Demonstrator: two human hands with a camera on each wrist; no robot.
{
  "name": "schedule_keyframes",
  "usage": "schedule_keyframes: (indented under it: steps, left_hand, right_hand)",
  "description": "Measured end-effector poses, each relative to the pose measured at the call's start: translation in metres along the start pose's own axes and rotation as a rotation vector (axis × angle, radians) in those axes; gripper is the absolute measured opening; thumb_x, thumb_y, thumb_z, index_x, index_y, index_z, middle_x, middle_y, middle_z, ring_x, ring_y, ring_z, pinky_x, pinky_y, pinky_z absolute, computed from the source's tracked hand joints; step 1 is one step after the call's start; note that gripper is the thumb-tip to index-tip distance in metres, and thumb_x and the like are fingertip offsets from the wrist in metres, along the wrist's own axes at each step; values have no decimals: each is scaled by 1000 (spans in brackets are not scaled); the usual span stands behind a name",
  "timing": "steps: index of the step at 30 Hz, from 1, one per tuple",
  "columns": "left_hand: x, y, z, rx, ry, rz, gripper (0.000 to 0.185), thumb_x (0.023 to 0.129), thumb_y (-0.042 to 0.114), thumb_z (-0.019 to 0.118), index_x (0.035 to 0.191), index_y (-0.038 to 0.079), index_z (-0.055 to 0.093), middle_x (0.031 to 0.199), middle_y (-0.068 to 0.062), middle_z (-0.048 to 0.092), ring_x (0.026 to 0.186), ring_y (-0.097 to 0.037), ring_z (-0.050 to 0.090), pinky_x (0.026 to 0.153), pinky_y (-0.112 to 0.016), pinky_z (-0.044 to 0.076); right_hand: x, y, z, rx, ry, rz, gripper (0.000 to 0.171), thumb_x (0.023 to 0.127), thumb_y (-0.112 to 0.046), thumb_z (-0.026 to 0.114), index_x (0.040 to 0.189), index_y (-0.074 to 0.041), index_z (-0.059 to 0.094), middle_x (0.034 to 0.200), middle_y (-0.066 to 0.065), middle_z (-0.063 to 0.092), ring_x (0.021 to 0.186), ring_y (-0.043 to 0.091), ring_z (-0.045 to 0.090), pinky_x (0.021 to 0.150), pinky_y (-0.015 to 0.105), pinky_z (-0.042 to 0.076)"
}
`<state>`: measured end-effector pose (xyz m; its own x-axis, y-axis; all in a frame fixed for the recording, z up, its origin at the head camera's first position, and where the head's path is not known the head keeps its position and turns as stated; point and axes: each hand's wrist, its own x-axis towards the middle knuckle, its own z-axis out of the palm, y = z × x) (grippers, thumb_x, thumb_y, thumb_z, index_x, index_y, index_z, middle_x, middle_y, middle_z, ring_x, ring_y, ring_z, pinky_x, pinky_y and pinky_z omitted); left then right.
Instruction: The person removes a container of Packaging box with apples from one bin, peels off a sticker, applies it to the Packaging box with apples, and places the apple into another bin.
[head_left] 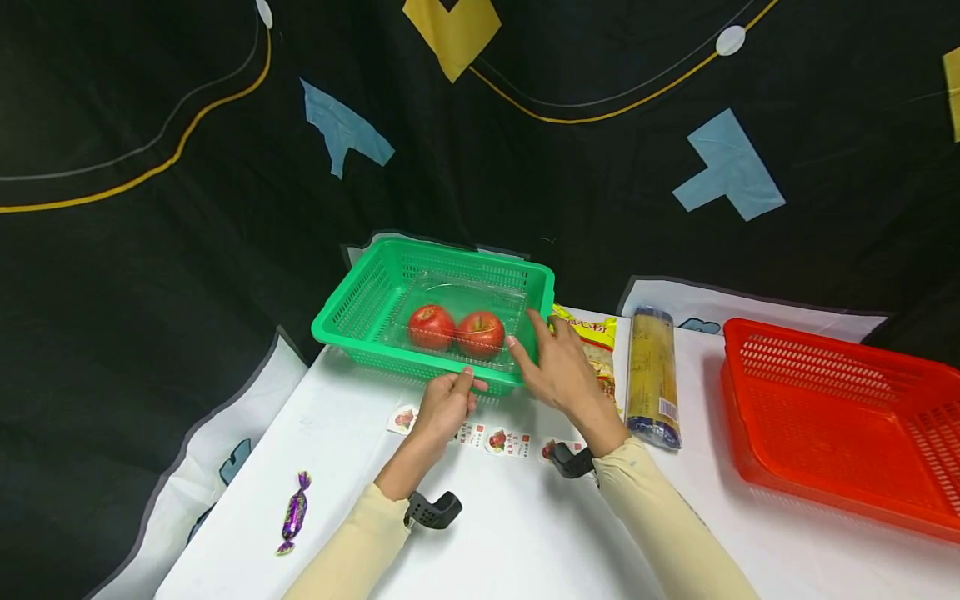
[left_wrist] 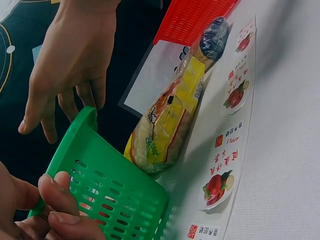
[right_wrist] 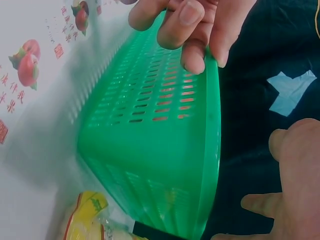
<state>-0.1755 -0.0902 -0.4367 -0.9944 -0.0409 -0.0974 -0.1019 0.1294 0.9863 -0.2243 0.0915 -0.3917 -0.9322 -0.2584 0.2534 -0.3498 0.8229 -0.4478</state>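
Note:
Over the far part of the table a green basket [head_left: 352, 340] holds a clear plastic box [head_left: 480, 293] with two red apples [head_left: 481, 334] in it. My left hand [head_left: 444, 406] pinches the basket's near rim between thumb and curled fingers, which the left wrist view shows close up. At the basket's right end is my right hand [head_left: 558, 367], its fingers spread and loosely bent over the rim. The right wrist view shows these fingers [right_wrist: 265, 205] beside the rim with nothing gripped. Behind the right hand lies a yellow food packet [left_wrist: 167, 117], partly hidden in the head view.
A strip of apple-printed labels [head_left: 506, 442] lies in front of the basket. To the right are a long wrapped yellow roll [head_left: 651, 375] and a red basket [head_left: 817, 433]. One purple wrapped candy [head_left: 295, 513] lies at front left. A black curtain [head_left: 540, 200] hangs behind the table.

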Motion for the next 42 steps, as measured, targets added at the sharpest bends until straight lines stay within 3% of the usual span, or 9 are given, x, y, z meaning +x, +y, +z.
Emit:
schedule_keyframes:
  steps: [20, 35, 42]
  left_hand:
    - [1, 0, 0, 20, 1, 7, 46, 107, 31, 41, 99, -5, 68, 63, 1, 49, 58, -13, 38, 54, -28, 31]
    - [2, 1, 3, 6, 20, 16, 44, 106, 25, 43, 72, 7, 63, 57, 1, 49, 56, -13, 38, 52, -26, 30]
    - [1, 1, 3, 6, 13, 22, 44, 106, 25, 43, 70, 7, 61, 57, 1, 49, 56, -13, 37, 51, -26, 28]
  right_hand:
    - [14, -18, 13, 43, -35, -12, 70, 101, -56, 38, 154, -12, 31, 148, 30, 33, 136, 46, 32, 107, 56, 31]
    - [39, -37, 22, 67, -107, 55, 73, 100, -62, 31, 156, -16, 25, 149, 31, 33, 134, 47, 35, 106, 57, 32]
    - [45, -42, 31, 69, -147, 77, 73, 100, -63, 27, 158, -18, 22, 149, 32, 31, 129, 52, 40, 103, 58, 35]
